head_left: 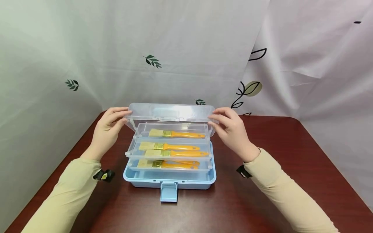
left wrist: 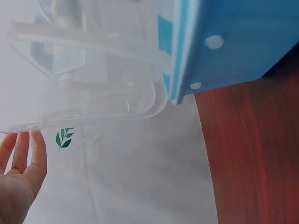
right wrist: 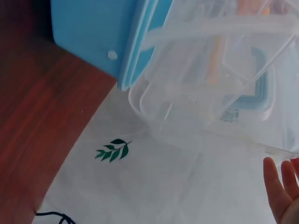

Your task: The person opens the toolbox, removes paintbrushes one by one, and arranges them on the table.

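A light blue storage box stands on the table with its clear lid raised and its stepped clear trays spread out above the base. My left hand holds the left end of the lid between fingers and thumb. At the lid's right end, my right hand grips the edge the same way. Several paintbrushes with orange handles and pale bristles lie in the box at different levels. The blue latch hangs down at the front. Both wrist views show fingertips at the lid's edge.
The box rests on a dark red-brown table. Behind and beside it hangs a pale cloth with printed leaves. Dark straps with small devices sit on the wrists, below the beige sleeves.
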`<control>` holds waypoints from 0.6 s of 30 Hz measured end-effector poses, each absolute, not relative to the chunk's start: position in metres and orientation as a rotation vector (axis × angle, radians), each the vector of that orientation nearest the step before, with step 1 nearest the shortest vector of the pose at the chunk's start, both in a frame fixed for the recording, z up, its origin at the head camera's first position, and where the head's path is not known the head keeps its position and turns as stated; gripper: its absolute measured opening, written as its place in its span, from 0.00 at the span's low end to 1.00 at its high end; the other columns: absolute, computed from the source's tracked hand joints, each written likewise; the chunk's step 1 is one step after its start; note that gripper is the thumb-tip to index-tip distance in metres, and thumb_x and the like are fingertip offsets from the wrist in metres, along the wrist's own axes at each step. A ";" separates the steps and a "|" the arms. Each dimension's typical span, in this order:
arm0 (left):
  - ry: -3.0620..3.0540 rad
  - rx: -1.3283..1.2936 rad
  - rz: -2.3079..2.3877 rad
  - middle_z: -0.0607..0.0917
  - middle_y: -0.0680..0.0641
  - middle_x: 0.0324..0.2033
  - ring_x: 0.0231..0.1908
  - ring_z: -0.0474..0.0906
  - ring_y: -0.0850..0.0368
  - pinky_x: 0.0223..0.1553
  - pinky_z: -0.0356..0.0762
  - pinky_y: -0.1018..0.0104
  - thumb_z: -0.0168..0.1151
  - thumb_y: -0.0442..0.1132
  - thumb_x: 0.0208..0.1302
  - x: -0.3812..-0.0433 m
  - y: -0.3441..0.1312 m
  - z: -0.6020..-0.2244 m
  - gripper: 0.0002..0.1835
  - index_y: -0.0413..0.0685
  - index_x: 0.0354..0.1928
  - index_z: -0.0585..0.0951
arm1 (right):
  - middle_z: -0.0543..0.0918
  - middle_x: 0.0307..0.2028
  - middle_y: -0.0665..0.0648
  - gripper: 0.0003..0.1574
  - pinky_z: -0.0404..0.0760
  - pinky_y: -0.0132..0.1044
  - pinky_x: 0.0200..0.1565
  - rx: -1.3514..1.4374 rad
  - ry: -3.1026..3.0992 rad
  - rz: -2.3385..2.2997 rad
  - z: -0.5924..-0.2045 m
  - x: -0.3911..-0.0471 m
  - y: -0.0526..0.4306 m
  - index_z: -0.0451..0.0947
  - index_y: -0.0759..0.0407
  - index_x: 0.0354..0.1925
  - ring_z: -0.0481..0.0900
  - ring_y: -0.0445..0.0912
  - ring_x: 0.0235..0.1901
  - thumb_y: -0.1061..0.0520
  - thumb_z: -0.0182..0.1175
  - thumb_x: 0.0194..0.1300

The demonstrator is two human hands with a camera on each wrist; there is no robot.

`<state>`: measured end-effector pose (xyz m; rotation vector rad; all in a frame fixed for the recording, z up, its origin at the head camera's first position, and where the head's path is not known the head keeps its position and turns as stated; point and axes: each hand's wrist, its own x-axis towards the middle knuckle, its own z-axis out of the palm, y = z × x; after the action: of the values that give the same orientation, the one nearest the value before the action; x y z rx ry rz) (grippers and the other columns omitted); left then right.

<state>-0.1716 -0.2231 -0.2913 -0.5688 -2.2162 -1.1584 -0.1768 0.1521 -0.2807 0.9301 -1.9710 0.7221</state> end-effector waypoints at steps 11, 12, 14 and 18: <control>-2.255 -0.537 -1.214 0.72 0.68 0.47 0.41 0.73 0.75 0.43 0.70 0.89 0.53 0.29 0.68 -0.189 -0.222 -0.289 0.14 0.36 0.53 0.79 | 0.78 0.40 0.63 0.10 0.83 0.38 0.35 0.910 -2.051 0.852 -0.278 -0.191 0.152 0.83 0.66 0.38 0.79 0.50 0.32 0.66 0.68 0.54; -2.257 -0.537 -1.223 0.72 0.68 0.46 0.41 0.74 0.75 0.43 0.70 0.89 0.53 0.30 0.68 -0.190 -0.221 -0.288 0.14 0.36 0.53 0.79 | 0.78 0.40 0.63 0.10 0.84 0.38 0.36 0.897 -2.068 0.896 -0.278 -0.191 0.153 0.83 0.66 0.38 0.79 0.50 0.33 0.66 0.67 0.55; -2.261 -0.531 -1.232 0.72 0.68 0.46 0.41 0.74 0.74 0.43 0.71 0.88 0.52 0.31 0.68 -0.193 -0.221 -0.287 0.14 0.36 0.53 0.79 | 0.78 0.41 0.63 0.11 0.84 0.38 0.37 0.865 -2.103 0.988 -0.278 -0.193 0.153 0.82 0.67 0.40 0.81 0.51 0.35 0.67 0.66 0.56; -2.275 -0.513 -1.235 0.72 0.68 0.45 0.40 0.75 0.73 0.44 0.71 0.88 0.51 0.33 0.70 -0.197 -0.220 -0.286 0.15 0.37 0.54 0.79 | 0.76 0.46 0.64 0.18 0.83 0.38 0.41 0.804 -2.163 1.125 -0.284 -0.194 0.155 0.79 0.67 0.48 0.79 0.52 0.42 0.68 0.65 0.57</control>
<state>-0.1970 -0.2202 -0.2856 -0.5135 -2.2753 -1.2353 -0.1944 0.1553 -0.2840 0.8039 -2.1628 1.1254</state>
